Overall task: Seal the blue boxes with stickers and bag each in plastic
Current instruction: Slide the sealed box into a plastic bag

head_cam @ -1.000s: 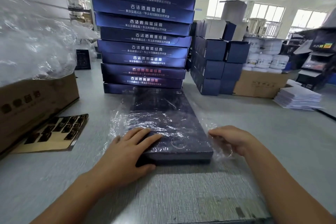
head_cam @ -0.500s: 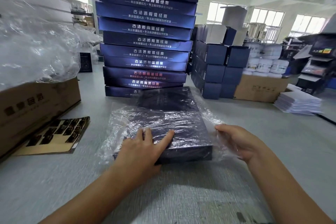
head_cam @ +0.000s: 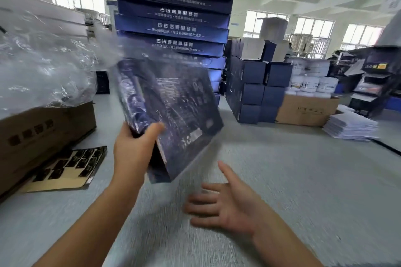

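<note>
A flat dark blue box [head_cam: 173, 102] inside a clear plastic bag [head_cam: 112, 54] is up in the air, tilted on edge above the grey table [head_cam: 293, 180]. My left hand [head_cam: 132, 149] grips its lower left corner, thumb over the near face. The bag's loose end trails up and to the left, blurred. My right hand [head_cam: 225, 204] hovers palm up below and right of the box, fingers spread, holding nothing. Behind stands a tall stack of blue boxes [head_cam: 173, 21] with white lettering.
A cardboard carton [head_cam: 43, 134] heaped with clear plastic bags [head_cam: 39, 67] stands at the left, a sticker sheet [head_cam: 69, 165] lying before it. Small blue cartons [head_cam: 258, 89], a brown carton [head_cam: 306, 110] with white tubs, and a pile of white leaflets [head_cam: 351, 128] sit at the right.
The bagged box lay flat on the table under both hands. My left hand has lifted it and tipped it up on edge; my right hand has let go and turned palm up.
</note>
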